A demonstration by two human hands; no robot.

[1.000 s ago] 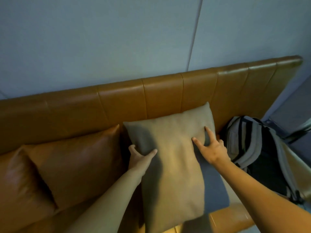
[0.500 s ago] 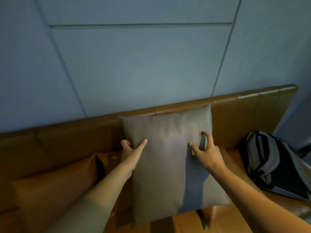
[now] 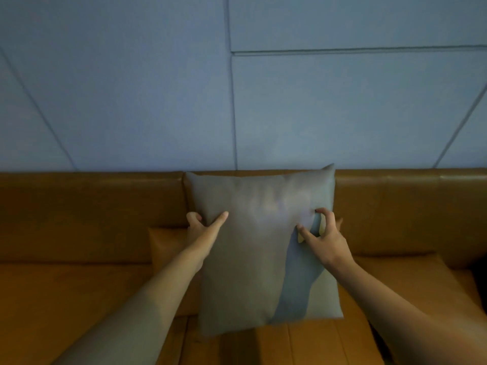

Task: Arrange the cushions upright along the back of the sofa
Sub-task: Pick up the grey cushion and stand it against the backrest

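A grey fabric cushion (image 3: 253,254) stands upright against the tan leather sofa back (image 3: 92,206), its top edge level with the top of the backrest. My left hand (image 3: 204,227) grips its left edge, thumb on the front. My right hand (image 3: 322,237) pinches the fabric near the right edge. A tan leather cushion (image 3: 168,246) leans behind and to the left of the grey one, mostly hidden. Another tan leather cushion (image 3: 411,275) lies at the right on the seat.
The sofa seat (image 3: 66,299) stretches left and right below the cushions. A blue-grey panelled wall (image 3: 237,88) rises directly behind the backrest. A dark edge shows at the far right of the seat.
The view has swung left and up, so the backpack has left the frame. Both hands have raised the grey cushion more upright against the backrest, its top now level with the sofa's top.
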